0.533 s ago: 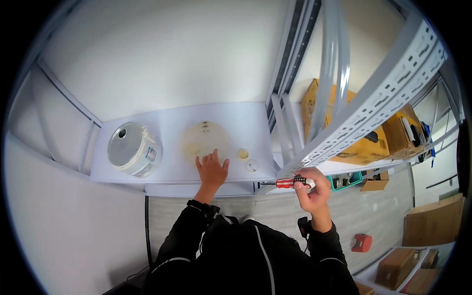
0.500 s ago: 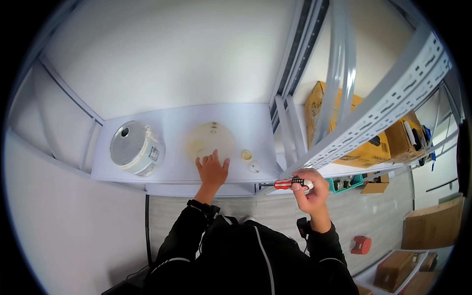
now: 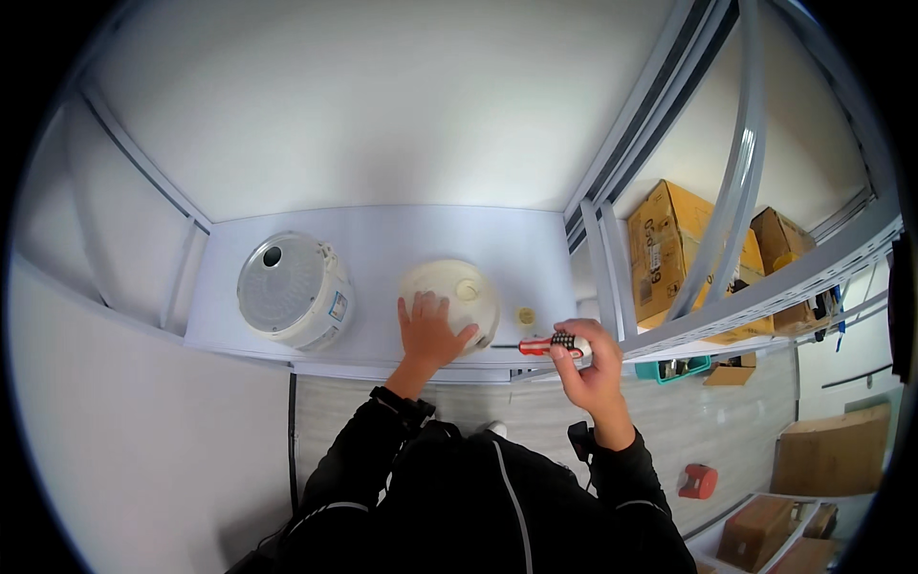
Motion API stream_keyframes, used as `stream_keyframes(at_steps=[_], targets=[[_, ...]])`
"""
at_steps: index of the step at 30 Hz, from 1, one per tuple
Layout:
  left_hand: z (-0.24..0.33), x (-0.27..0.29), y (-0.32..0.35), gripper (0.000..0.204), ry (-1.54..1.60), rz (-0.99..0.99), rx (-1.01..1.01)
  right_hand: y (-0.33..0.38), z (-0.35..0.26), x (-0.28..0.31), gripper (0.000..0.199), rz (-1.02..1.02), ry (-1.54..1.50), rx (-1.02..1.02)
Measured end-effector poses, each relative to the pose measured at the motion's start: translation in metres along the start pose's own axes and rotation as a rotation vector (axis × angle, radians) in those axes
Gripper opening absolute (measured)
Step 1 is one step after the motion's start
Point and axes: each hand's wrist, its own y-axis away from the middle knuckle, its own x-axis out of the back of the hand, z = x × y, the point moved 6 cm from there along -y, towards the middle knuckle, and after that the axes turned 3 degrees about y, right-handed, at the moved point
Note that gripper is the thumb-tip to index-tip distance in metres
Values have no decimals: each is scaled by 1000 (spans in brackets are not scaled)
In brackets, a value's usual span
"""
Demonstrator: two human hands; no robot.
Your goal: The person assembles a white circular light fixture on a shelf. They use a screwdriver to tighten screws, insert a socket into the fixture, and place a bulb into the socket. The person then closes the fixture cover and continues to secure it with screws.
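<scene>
A round, cream-coloured disc (image 3: 488, 304) lies on the white shelf top, with a small pale circle near its upper right part. My left hand (image 3: 429, 333) rests on the disc's near left part, fingers spread and pointing away from me. In my right hand (image 3: 595, 368) is a screwdriver (image 3: 550, 344) with a red, white and black handle. Its shaft points left, and the tip is at or close to the disc's right near edge; whether it touches I cannot tell. A small yellowish round piece (image 3: 525, 315) lies just right of the disc.
A white drum-shaped appliance (image 3: 295, 292) with a grey top and a dark round hole stands at left. Metal rack posts (image 3: 732, 206) rise at right, with cardboard boxes (image 3: 669, 244) beyond them. A teal bin (image 3: 673, 368) sits lower; a red stool (image 3: 699, 481) is on the floor.
The disc, blurred before, now looks sharp, with its pale circle at upper right. My left hand lies flatter on it. The screwdriver has come closer to the disc's edge. The view has shifted.
</scene>
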Motion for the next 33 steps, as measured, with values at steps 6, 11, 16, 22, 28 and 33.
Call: stream_keyframes(at_steps=[6, 11, 16, 22, 28, 33], targets=[[-9, -13, -9, 100, 43, -52, -268, -15, 9, -53, 31, -38, 164, -92], [-24, 3, -17, 85, 278, -13, -360, -15, 10, -92, 33, -70, 190, -196], [-36, 11, -24, 62, 373, -223, -442, -20, 1, -123, 30, -46, 226, -206], [-51, 16, -12, 70, 301, -193, -630, -20, -8, -149, 33, -62, 249, -259], [-54, 16, -12, 73, 305, -270, -611, -20, -11, -158, 33, -50, 244, -277], [-58, 15, -10, 68, 313, -308, -592, -23, -16, -158, 33, -48, 311, -278]])
